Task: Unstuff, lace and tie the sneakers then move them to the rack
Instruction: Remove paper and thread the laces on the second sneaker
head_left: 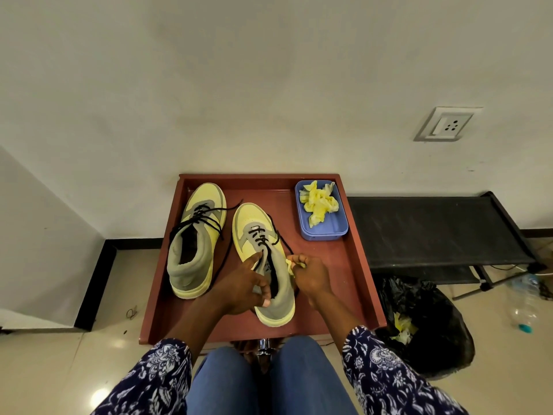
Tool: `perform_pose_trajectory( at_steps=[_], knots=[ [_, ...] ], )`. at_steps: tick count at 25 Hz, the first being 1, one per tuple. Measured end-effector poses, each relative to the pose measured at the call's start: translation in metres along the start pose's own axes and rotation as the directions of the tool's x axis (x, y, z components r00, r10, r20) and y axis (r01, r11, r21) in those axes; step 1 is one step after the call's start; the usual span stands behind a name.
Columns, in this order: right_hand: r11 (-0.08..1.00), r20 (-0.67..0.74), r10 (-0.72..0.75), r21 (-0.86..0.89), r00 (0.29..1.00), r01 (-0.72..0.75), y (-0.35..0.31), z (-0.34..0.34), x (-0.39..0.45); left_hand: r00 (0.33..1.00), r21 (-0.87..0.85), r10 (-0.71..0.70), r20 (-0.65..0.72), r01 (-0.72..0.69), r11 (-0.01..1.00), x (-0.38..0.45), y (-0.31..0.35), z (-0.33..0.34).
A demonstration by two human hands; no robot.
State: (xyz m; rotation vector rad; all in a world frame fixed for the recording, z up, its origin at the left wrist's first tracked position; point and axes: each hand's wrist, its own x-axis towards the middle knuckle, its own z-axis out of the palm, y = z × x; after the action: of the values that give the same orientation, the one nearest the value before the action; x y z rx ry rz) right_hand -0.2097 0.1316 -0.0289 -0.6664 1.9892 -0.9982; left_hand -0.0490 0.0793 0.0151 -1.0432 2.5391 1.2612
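Observation:
Two yellow and grey sneakers with loose black laces stand on a red-brown tray (pixel 353 265). The left sneaker (pixel 194 238) stands untouched, its opening dark and its laces trailing. My left hand (pixel 239 284) grips the collar and tongue of the right sneaker (pixel 257 235), thumb over the heel opening. Beside that sneaker's right flank, my right hand (pixel 311 274) pinches a small piece of yellow stuffing paper (pixel 291 265). The inside of the right sneaker is hidden by my hands.
A blue plastic tub (pixel 326 232) with crumpled yellow paper (pixel 318 202) sits at the tray's far right corner. A black rack (pixel 434 229) stands to the right against the wall. A black rubbish bag (pixel 428 322) with yellow paper lies below it. My knees are under the tray's near edge.

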Motion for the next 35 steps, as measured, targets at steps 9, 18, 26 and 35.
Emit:
perform_pose_trajectory(
  at_steps=[9,18,26,35],
  knots=[
    [0.999,0.009,0.012,-0.036,1.0,-0.012,0.022,-0.007,-0.034,0.999,-0.029,-0.001,-0.04,0.0,1.0,0.0,-0.001,0.004],
    [0.997,-0.04,0.05,-0.054,0.998,-0.052,0.021,-0.004,-0.044,0.999,-0.061,-0.018,-0.038,0.015,0.998,-0.001,-0.001,0.008],
    [0.996,-0.05,0.041,-0.071,0.998,-0.045,0.017,-0.006,-0.049,0.938,-0.422,-0.219,-0.268,0.09,0.902,-0.007,0.001,0.035],
    [0.993,-0.034,0.038,-0.106,0.999,-0.041,0.014,-0.006,-0.051,0.909,-0.276,-0.295,-0.295,0.214,0.937,0.006,0.025,0.037]
  ],
)
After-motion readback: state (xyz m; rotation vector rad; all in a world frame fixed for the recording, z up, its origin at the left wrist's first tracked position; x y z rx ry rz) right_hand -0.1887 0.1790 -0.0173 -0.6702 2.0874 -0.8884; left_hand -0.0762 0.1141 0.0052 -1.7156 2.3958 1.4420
